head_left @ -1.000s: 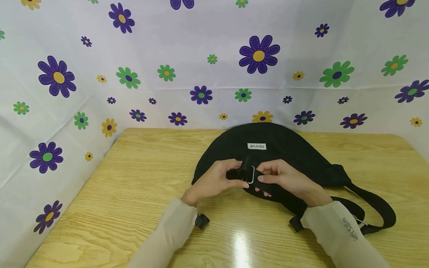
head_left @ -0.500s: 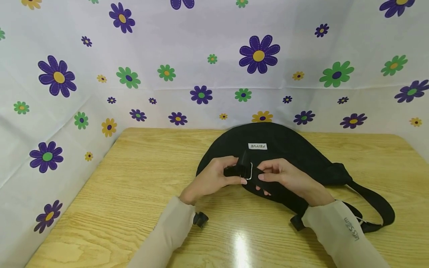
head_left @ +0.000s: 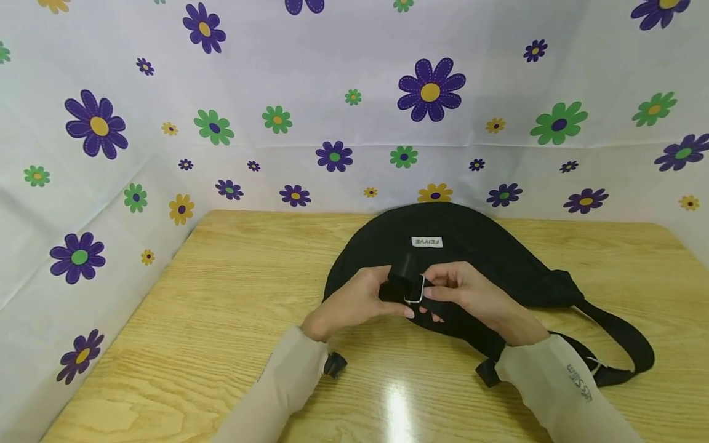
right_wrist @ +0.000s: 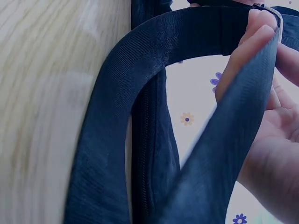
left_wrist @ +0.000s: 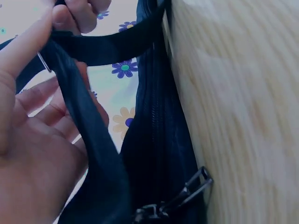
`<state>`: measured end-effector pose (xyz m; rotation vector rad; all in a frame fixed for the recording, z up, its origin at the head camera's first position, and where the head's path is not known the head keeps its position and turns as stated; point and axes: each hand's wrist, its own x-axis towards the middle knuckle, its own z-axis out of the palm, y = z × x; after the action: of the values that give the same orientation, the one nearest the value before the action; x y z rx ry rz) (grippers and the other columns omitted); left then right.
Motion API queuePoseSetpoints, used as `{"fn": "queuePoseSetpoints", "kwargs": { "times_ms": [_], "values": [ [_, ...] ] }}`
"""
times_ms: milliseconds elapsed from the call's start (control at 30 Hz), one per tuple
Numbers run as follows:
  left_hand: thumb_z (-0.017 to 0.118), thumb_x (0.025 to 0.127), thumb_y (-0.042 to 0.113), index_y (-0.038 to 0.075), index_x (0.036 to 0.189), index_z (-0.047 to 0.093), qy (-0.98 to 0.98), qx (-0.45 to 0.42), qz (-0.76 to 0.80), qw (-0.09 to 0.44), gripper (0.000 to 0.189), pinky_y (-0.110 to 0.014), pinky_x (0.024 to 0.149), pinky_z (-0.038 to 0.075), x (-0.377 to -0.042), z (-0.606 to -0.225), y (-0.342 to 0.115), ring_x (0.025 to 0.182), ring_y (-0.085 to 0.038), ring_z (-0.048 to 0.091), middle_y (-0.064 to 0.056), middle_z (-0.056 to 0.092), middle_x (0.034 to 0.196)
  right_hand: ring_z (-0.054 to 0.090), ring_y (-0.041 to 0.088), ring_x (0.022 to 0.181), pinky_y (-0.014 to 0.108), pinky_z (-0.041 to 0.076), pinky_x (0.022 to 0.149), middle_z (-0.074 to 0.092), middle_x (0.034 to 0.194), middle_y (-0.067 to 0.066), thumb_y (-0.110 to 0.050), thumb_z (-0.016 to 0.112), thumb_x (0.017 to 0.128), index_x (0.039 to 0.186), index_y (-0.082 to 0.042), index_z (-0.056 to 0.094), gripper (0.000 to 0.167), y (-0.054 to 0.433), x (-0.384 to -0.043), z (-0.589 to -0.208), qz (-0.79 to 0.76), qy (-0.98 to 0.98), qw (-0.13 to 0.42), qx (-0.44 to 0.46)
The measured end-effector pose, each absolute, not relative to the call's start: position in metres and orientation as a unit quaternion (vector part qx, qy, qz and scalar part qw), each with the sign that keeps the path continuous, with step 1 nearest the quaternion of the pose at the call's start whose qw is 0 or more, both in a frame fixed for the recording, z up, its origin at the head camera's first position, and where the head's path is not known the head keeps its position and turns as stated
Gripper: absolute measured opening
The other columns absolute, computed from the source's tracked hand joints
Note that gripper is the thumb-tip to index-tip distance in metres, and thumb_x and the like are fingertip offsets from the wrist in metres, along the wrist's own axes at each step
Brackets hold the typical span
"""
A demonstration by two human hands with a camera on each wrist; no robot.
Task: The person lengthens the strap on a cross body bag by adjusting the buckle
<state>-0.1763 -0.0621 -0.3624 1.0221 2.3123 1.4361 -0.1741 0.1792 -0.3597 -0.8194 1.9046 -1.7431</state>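
Observation:
A black waist bag [head_left: 460, 231] with a white label [head_left: 427, 242] lies on the wooden table, its curved side toward the back. Above its near edge, my left hand [head_left: 354, 301] pinches the black webbing strap [left_wrist: 96, 140] beside a metal slide buckle [head_left: 423, 289]. A loop of strap stands up over the buckle in the head view. My right hand [head_left: 484, 301] pinches the strap at the buckle's right, thumb and fingertips right at the metal frame. In the right wrist view the strap [right_wrist: 110, 107] curves in a wide loop. The buckle's middle is partly covered by webbing.
A flat length of strap [head_left: 637, 351] loops out on the table [head_left: 221, 295] at the right. Small black pieces [head_left: 335, 365] show beside the left sleeve. A zipper pull [left_wrist: 191, 186] hangs from the bag's zipper. A flowered cloth [head_left: 343, 123] stands behind the table.
The metal buckle has moved slightly right, up against my right fingertips, closing the small gap seen before. My left hand has shifted a little right and down; my right hand barely moved.

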Motion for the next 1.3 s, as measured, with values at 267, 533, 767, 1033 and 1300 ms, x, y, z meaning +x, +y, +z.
{"fn": "queuePoseSetpoints", "kwargs": {
  "times_ms": [267, 533, 767, 1033, 1300],
  "values": [
    [0.08, 0.089, 0.013, 0.005, 0.105, 0.067, 0.816, 0.357, 0.447, 0.084, 0.022, -0.02, 0.07, 0.045, -0.178, -0.36, -0.066, 0.079, -0.004, 0.053, 0.004, 0.065, 0.094, 0.063, 0.019, 0.068, 0.031, 0.058, 0.065, 0.07, 0.091, 0.008, 0.003, 0.057, 0.1, 0.111, 0.01, 0.049, 0.015, 0.177, -0.172, -0.358, -0.65, 0.681, 0.207, -0.266],
    [0.078, 0.091, 0.012, 0.004, 0.117, 0.069, 0.813, 0.366, 0.446, 0.075, 0.028, -0.022, 0.08, 0.048, -0.179, -0.362, -0.067, 0.093, -0.008, 0.058, -0.001, 0.07, 0.112, 0.063, 0.022, 0.069, 0.032, 0.056, 0.064, 0.069, 0.1, 0.014, 0.005, 0.063, 0.095, 0.122, 0.008, 0.039, 0.037, 0.172, -0.17, -0.355, -0.657, 0.672, 0.208, -0.271],
    [0.076, 0.093, 0.01, 0.001, 0.12, 0.068, 0.814, 0.368, 0.444, 0.07, 0.029, -0.024, 0.09, 0.049, -0.178, -0.361, -0.066, 0.103, -0.01, 0.06, -0.005, 0.069, 0.116, 0.061, 0.021, 0.064, 0.031, 0.054, 0.06, 0.071, 0.103, 0.018, 0.003, 0.07, 0.093, 0.129, 0.014, 0.038, 0.049, 0.161, -0.166, -0.354, -0.597, 0.737, 0.147, -0.282],
    [0.075, 0.094, 0.009, 0.0, 0.125, 0.068, 0.822, 0.367, 0.431, 0.066, 0.033, -0.031, 0.103, 0.046, -0.179, -0.361, -0.067, 0.121, -0.017, 0.059, -0.009, 0.068, 0.123, 0.065, 0.019, 0.06, 0.032, 0.055, 0.054, 0.069, 0.115, 0.023, -0.008, 0.077, 0.091, 0.13, 0.008, 0.047, 0.052, 0.151, -0.157, -0.352, -0.516, 0.812, 0.076, -0.261],
    [0.074, 0.094, 0.011, -0.006, 0.133, 0.061, 0.838, 0.365, 0.399, 0.077, 0.045, -0.035, 0.108, 0.043, -0.18, -0.361, -0.069, 0.13, -0.025, 0.055, -0.015, 0.063, 0.134, 0.071, 0.019, 0.082, 0.031, 0.055, 0.063, 0.072, 0.111, 0.018, -0.01, 0.08, 0.089, 0.125, 0.006, 0.054, 0.047, 0.154, -0.154, -0.352, -0.468, 0.836, 0.022, -0.287]
  ]
}}
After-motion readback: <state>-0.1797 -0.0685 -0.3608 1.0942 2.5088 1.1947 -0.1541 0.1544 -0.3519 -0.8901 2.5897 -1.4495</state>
